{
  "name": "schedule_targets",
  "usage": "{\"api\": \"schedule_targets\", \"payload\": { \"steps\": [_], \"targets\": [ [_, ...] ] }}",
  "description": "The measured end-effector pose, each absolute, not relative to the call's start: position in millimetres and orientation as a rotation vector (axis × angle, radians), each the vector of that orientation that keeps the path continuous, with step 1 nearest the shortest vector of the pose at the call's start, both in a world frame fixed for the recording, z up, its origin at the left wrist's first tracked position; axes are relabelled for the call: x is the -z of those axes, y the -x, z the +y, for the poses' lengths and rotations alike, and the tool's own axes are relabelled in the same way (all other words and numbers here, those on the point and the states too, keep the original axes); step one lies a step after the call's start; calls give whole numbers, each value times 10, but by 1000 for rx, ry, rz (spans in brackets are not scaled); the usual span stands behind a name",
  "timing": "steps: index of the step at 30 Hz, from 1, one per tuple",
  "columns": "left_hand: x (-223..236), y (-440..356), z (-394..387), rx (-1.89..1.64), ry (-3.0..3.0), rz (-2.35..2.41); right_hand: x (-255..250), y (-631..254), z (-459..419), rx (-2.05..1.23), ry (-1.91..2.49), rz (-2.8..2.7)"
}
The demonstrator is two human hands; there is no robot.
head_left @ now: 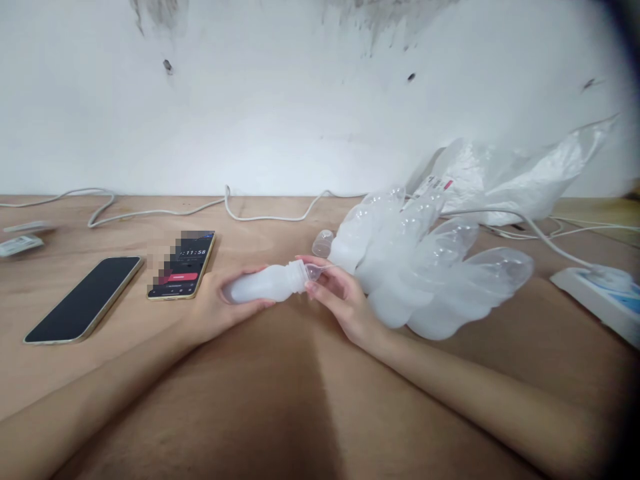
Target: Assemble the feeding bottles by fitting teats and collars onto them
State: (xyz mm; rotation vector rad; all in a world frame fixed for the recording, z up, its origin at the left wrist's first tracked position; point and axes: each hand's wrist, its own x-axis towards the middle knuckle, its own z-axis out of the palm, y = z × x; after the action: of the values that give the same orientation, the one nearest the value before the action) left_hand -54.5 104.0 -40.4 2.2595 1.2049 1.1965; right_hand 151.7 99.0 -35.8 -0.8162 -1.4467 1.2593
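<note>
A small frosted white plastic bottle (267,284) lies on its side just above the wooden table (280,400), its neck pointing right. My left hand (213,312) is wrapped round its body. My right hand (340,300) pinches a small clear cap (315,271) at the bottle's mouth. Another clear cap (323,243) stands on the table just behind. To the right lies a pile of several similar bottles with clear caps (425,267), touching the back of my right hand.
Two phones lie at the left: one with a dark screen (85,299), one lit (183,265). White cables (165,212) run along the wall. A crumpled plastic bag (505,180) sits behind the bottles, and a white power strip (600,297) lies at the right edge.
</note>
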Motion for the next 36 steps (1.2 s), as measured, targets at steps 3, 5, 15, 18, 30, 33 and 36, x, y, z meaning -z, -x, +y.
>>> {"api": "schedule_targets", "payload": {
  "steps": [3, 5, 15, 18, 30, 33, 36],
  "targets": [
    [408, 545, 1018, -1187, -2388, 1212, 355, -1508, 1008, -1263, 905, -1423],
    [407, 542, 1005, -1199, -2485, 1173, 370, -1507, 1018, -1247, 939, -1446],
    [368, 552, 992, -1144, -2540, 1019, 378, -1508, 990, -1193, 878, -1457],
    [371, 552, 988, -1141, -2531, 1011, 349, -1518, 970, -1162, 891, -1476],
    [395, 517, 1008, -1211, -2405, 1179, 354, -1515, 962, -1270, 821, -1481],
    [392, 527, 1001, -1201, -2450, 1180, 343, -1508, 951, -1292, 865, -1470],
    [383, 549, 987, -1188, -2490, 1157, 331, -1511, 944, -1315, 920, -1444]
  ]
}}
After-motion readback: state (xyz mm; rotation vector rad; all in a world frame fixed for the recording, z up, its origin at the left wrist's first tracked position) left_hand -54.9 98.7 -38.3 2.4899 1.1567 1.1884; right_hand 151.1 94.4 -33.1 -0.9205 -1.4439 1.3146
